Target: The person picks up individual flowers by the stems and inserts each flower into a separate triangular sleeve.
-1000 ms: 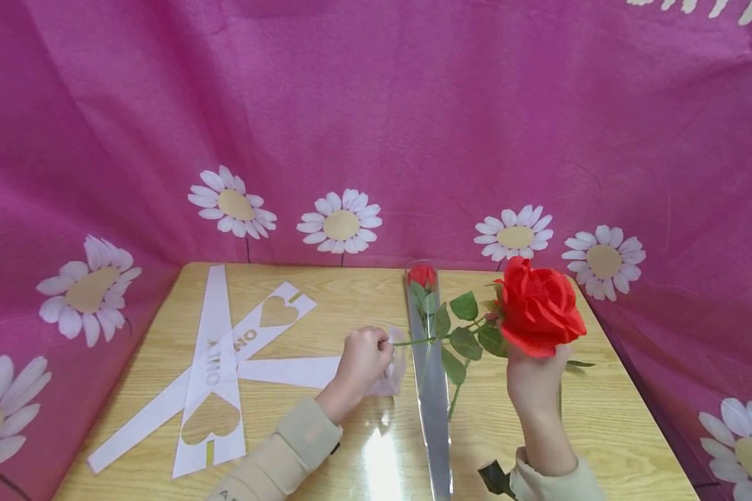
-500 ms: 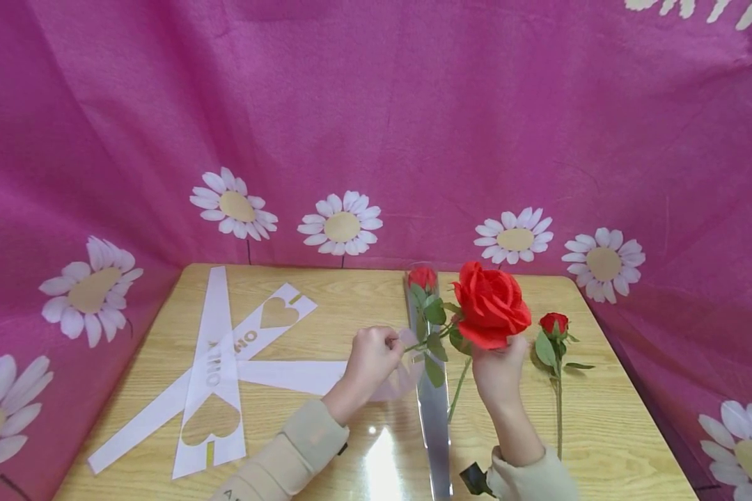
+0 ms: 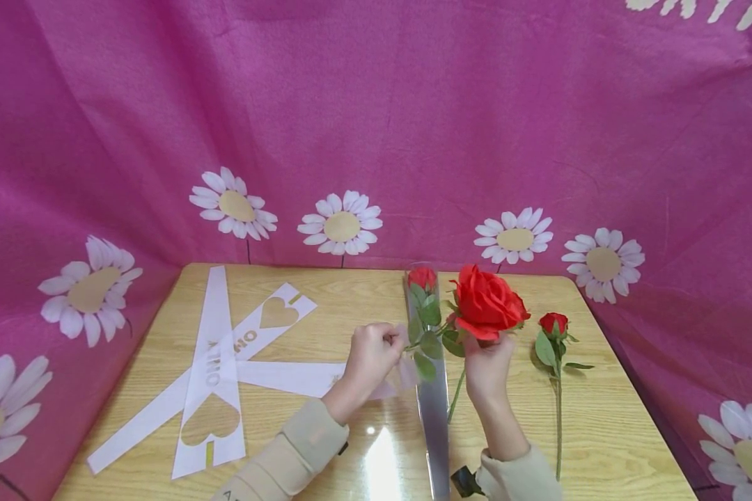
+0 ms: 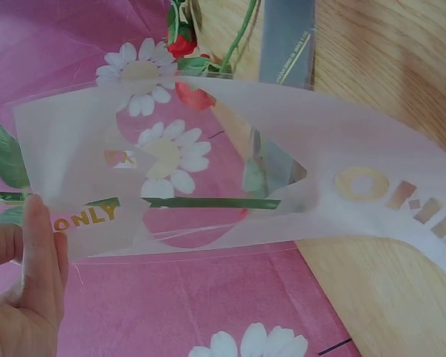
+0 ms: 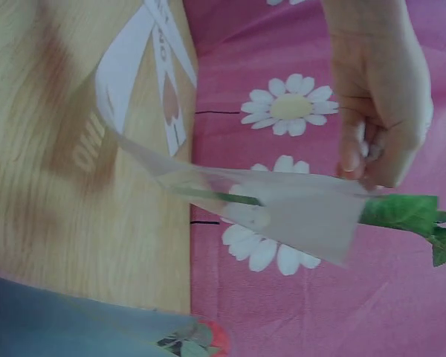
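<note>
My right hand grips a large red artificial rose just under its bloom, tilted with the stem pointing left. My left hand pinches the mouth of a translucent white flower sleeve, raised off the table at that end. The sleeve bends down toward the table and bears gold lettering and a see-through heart window. Through that window the green stem shows inside the sleeve. Leaves of the rose are outside its mouth. In the right wrist view, the left fingers hold the sleeve's upper edge.
Two flat white sleeves lie crossed on the left of the wooden table. A wrapped red rose in a grey-backed sleeve lies mid-table, under the held leaves. A small red rose lies at right. Pink daisy-print cloth surrounds the table.
My right hand has moved left with the large rose, and the stem has slid further into the sleeve. The small rose on the right has come into view. The left hand has shifted slightly right.
</note>
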A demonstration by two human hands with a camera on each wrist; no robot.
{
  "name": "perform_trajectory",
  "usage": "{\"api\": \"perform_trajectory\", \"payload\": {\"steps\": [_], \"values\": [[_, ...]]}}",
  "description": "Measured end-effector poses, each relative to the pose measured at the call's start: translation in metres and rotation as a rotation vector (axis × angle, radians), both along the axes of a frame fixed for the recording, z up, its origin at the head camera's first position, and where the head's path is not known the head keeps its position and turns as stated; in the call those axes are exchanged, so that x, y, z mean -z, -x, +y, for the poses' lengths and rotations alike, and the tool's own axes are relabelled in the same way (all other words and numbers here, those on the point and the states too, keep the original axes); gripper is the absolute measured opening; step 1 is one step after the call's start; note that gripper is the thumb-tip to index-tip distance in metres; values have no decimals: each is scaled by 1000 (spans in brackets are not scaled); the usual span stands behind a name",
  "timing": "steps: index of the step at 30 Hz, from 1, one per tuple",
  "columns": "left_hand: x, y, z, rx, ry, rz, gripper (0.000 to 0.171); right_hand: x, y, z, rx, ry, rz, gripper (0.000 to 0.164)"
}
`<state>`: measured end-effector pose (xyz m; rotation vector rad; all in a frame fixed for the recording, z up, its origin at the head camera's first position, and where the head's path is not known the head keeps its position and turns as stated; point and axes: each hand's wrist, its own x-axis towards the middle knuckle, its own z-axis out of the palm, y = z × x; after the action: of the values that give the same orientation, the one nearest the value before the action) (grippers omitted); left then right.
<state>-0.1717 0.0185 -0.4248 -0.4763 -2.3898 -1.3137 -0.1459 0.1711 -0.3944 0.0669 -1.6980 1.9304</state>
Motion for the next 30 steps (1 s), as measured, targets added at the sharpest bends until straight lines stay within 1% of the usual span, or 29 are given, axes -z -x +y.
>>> {"api": "perform_trajectory", "payload": {"steps": [6, 8, 14, 16, 18, 20, 25, 28, 30], "values": [[-3, -1, 1, -2, -41, 2, 13, 9, 2, -4, -40, 36, -23, 38], [-4, -1, 1, -6, -50, 3, 14, 13, 2, -6, -43, 33, -39, 37], [-7, -2, 1, -5, -106, 1, 15, 22, 3, -9, -18, 8, -93, 30], [-8, -2, 1, -3, -126, -10, 15, 24, 3, -10, -7, -21, -117, 27], [-9, -2, 1, 5, -152, -33, 15, 25, 2, -10, -4, -58, -136, 24], [-10, -2, 1, 19, -189, -72, 16, 27, 2, -10, -1, -103, -151, 22], [-13, -2, 1, 35, -263, -169, 16, 28, 1, -9, -21, -180, -143, 22], [-14, -2, 0, 40, -290, -195, 15, 28, 0, -9, -48, -197, -132, 23], [-15, -2, 0, 49, -303, -197, 14, 28, 0, -9, -62, -216, -125, 23]]}}
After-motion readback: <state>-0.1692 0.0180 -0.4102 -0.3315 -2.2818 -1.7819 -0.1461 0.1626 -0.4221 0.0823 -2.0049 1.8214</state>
